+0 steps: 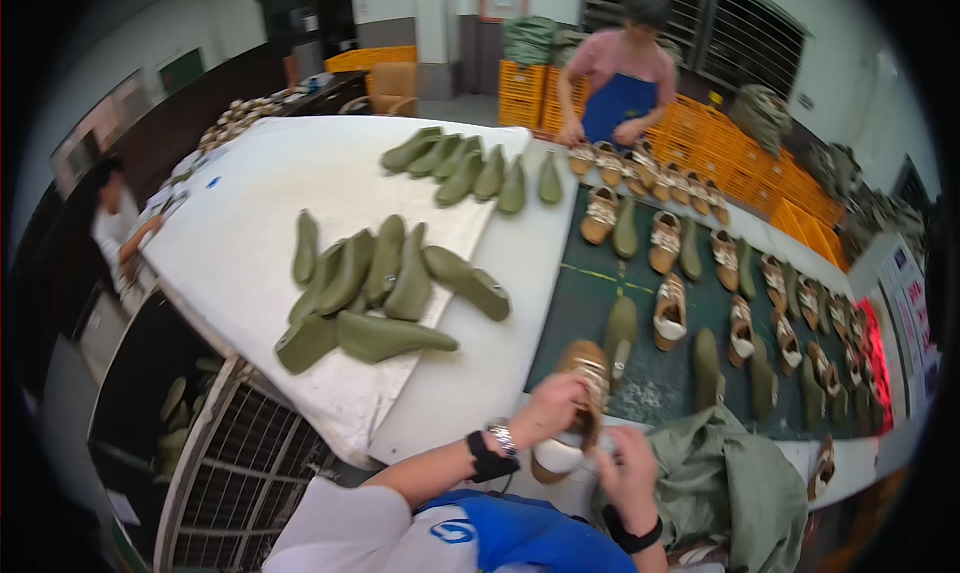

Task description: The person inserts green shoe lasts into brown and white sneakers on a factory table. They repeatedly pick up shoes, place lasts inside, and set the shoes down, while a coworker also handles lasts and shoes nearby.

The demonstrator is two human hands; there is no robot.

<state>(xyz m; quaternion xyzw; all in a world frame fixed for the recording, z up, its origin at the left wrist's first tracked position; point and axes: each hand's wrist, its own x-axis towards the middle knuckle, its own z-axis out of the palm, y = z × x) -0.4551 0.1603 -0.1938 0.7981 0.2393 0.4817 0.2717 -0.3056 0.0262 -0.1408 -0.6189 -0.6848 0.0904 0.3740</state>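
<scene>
My left hand is closed on a tan-brown shoe with pale metallic trim across its top and a white heel part toward me. The shoe is held at the near edge of the table, its toe pointing away from me. My right hand is at the shoe's right side near the heel; its fingers are bent and blurred, and I cannot see whether they grip it. Nearest beyond the shoe, a green shoe last lies on the dark green conveyor belt.
Several green lasts are heaped on the white table. Shoes and lasts stand in rows along the belt. A green cloth lies at my right. Across the table a co-worker handles shoes; another person is far left.
</scene>
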